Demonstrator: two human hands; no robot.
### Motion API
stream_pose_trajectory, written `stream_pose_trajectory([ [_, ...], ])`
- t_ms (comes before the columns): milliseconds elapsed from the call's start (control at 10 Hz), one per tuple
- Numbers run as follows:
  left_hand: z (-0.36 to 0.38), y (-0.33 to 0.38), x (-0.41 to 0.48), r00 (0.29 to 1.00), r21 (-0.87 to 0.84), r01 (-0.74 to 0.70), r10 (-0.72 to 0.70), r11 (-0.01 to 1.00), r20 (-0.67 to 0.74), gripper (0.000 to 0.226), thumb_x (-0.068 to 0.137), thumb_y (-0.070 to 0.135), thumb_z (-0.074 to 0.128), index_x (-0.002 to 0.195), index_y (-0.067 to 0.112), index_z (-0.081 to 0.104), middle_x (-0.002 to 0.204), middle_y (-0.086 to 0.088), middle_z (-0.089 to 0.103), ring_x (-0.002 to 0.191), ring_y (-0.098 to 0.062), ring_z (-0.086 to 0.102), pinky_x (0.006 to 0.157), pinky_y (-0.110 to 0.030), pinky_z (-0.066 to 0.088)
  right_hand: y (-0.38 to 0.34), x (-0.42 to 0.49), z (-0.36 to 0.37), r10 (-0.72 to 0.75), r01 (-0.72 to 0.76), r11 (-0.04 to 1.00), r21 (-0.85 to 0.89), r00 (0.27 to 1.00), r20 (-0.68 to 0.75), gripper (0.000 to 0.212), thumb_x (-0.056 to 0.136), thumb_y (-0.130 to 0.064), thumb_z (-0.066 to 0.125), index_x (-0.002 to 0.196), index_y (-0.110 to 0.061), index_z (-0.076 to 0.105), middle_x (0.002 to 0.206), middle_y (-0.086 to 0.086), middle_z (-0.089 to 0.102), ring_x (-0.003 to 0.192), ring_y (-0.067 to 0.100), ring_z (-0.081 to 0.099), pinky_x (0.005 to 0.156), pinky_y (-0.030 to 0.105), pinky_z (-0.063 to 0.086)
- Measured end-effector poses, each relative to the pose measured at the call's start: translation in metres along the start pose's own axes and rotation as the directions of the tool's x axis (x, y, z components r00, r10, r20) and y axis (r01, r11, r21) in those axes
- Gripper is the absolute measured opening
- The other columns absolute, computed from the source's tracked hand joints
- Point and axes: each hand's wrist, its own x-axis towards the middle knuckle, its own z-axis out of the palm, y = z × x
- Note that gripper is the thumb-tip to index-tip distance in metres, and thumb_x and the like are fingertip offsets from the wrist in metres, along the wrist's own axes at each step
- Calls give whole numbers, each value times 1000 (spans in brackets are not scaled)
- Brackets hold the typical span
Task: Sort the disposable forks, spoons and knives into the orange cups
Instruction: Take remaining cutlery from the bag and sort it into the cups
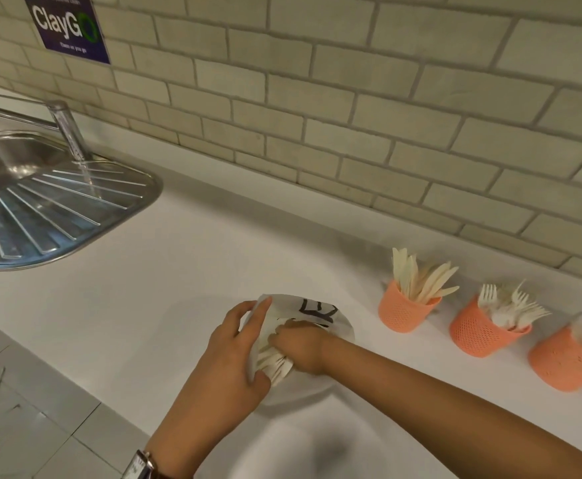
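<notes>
A white paper plate [331, 323] with black marks on it lies on the white counter, tilted up at its left edge. My left hand [237, 354] grips that left edge. My right hand [300, 347] reaches into the plate and closes on a bunch of pale disposable cutlery [275, 366]. To the right stand three orange cups in a row: the first [405, 312] holds knives, the second [481, 333] holds forks, the third [566, 364] holds spoons and runs off the right edge.
A steel sink [41, 202] with a ribbed drainboard and a tap [70, 133] sits at the left. The tiled wall [351, 115] runs behind the counter. The counter's front edge runs diagonally at the lower left, with floor tiles below it.
</notes>
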Motion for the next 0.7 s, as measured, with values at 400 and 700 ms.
stream_pose_trajectory([
  [400, -2, 1, 13, 999, 23, 32, -31, 999, -44, 103, 78, 12, 61, 134, 47, -17, 149, 13, 10, 127, -11, 28, 95, -16, 29, -40, -37, -75, -11, 317, 706, -633, 899, 438, 20, 95, -10, 41, 78, -14, 51, 70, -2, 44, 60, 11, 42, 47, 15, 37],
  [700, -23, -10, 24, 991, 155, -34, 54, 987, -125, 78, 63, -19, 49, 108, 44, 55, 142, 1, 34, 93, -21, 55, 61, -12, 36, -20, -51, -62, -166, 155, 958, -242, 986, -25, 15, 78, 7, 52, 84, -4, 60, 74, 12, 63, 59, 26, 58, 48, 30, 40],
])
